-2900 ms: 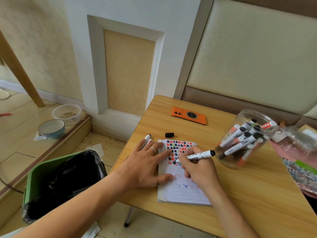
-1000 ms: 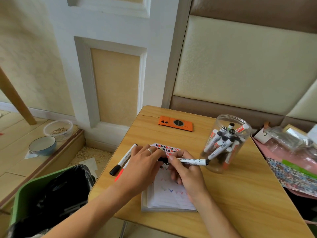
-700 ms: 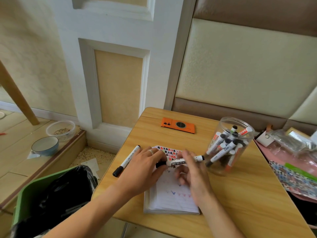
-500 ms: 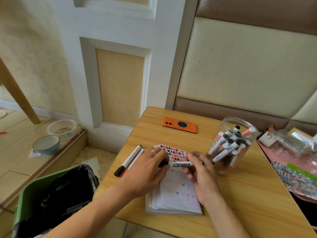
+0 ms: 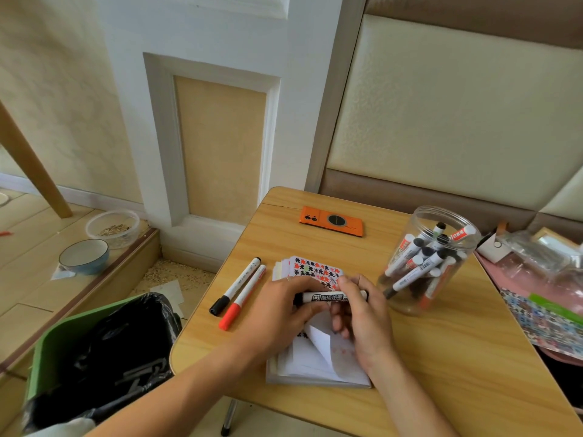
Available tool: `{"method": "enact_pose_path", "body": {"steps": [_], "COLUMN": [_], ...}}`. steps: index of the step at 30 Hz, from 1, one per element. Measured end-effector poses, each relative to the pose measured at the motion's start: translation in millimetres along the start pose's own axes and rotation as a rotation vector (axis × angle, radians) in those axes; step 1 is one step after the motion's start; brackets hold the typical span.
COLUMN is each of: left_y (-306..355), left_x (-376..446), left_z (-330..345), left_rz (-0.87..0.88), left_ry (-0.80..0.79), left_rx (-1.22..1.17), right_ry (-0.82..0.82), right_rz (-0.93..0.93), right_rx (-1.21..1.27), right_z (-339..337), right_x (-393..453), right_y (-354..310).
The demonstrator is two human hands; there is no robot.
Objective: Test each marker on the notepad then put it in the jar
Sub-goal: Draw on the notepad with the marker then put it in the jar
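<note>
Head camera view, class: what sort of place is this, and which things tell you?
Probably a room in a home, not a workshop: a small wooden table against a padded wall panel, pet-style bowls on the floor and a lined green bin.

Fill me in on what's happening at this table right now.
A person is testing markers on a notepad. Both hands hold one white marker level above the pad: the left hand grips its left end, the right hand its middle. A page is curled up under the hands. Two more markers, a black-capped marker and a red-capped marker, lie to the left. The jar at right already holds many.
</note>
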State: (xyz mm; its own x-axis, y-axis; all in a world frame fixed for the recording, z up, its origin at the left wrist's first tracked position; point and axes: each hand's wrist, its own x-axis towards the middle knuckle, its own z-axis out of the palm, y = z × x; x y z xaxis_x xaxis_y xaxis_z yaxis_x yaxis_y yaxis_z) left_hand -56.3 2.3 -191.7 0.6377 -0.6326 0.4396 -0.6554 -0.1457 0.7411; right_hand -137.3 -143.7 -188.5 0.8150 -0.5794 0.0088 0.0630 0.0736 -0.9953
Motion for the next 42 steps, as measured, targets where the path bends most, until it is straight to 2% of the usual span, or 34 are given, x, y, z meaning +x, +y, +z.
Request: {"method": "enact_pose_path", "body": {"steps": [9, 13, 15, 18, 24, 26, 28, 30, 33, 39, 42], "left_y": [-1.4, -1.0, -2.4, -3.1, -10.4, -11.4, -12.1, -11.5, -11.1, -11.6, -8.6], "left_x": [-1.1, 2.8, 4.3, 1.8, -8.1, -7.5, -6.4, -5.0, -3.4, -0.9, -0.2], "left_z": [3.3, -4.0, -8.5, -11.8, -15.5, -15.6, -14.5, -12.2, -7.3, -1.1, -1.0], "left_rz": [0.014, 0.004, 0.024, 0.029, 0.017, 0.038, 0.059, 0.077, 0.095, 0.128, 0.142], "left_ry": [0.008, -0.015, -0.036, -0.079, -0.166, -0.175, -0.179, -0.184, -0.175, -0.183, -0.174], "left_rx": [-0.011, 0.004, 0.083, 0.262, 0.416, 0.452, 0.484, 0.511, 0.529, 0.521, 0.541], "right_ry": [0.007, -0.078, -0.098, -0.025, 0.348, 0.466, 0.557, 0.582, 0.512, 0.204, 0.122], "right_rz": [-0.006, 0.034, -0.009, -0.215, -0.833, -0.954, -0.998, -0.969, -0.84, -0.451, -0.304], "right_rx": [-0.008, 0.073, 0.081, -0.021, -0.481, -0.621, -0.716, -0.781, -0.864, -1.157, -1.245], "right_z": [0.2, -4.0, -7.2, -13.9, -48.8, -65.0, -80.1, -92.4, -102.4, -95.1, -92.1], "right_x": [-0.8, 1.1, 0.9, -0.3, -1.9, 4.2, 16.1, 30.3, 51.1, 76.3, 76.9], "right_y": [-1.3, -9.7, -18.5, -44.6, -125.1, -151.2, -169.6, -177.5, -173.7, -147.9, -149.0]}}
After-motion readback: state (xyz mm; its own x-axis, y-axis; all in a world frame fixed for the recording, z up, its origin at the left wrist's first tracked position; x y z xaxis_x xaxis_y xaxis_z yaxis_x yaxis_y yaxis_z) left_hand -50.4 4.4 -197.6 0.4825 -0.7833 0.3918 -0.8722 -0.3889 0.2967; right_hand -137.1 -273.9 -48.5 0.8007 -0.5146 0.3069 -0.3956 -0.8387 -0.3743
